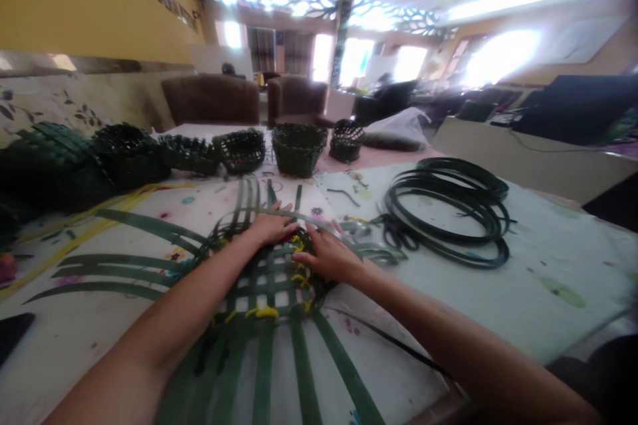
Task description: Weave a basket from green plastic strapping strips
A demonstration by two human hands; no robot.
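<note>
On the table in front of me is a half-woven basket [269, 284] of flat dark green strips. Its latticed base shows, with yellow ties along the edges and long loose strip ends fanning left and toward me. At the far rim, my left hand [272, 227] is closed with its fingertips on a thin green strip [319, 216] that runs along the edge. My right hand [333, 254] lies at the right side of the rim, thumb stretched away from the fingers, fingertips touching near the same strip. The fingers partly hide the rim, and the view is blurred.
Coils of green strip [448, 239] lie at the right, with dark-handled scissors [399, 234] beside them. Finished woven baskets [299, 149] stand along the back. Yellow strips [100, 222] stretch across the left. A dark flat object [14, 335] lies at the left edge.
</note>
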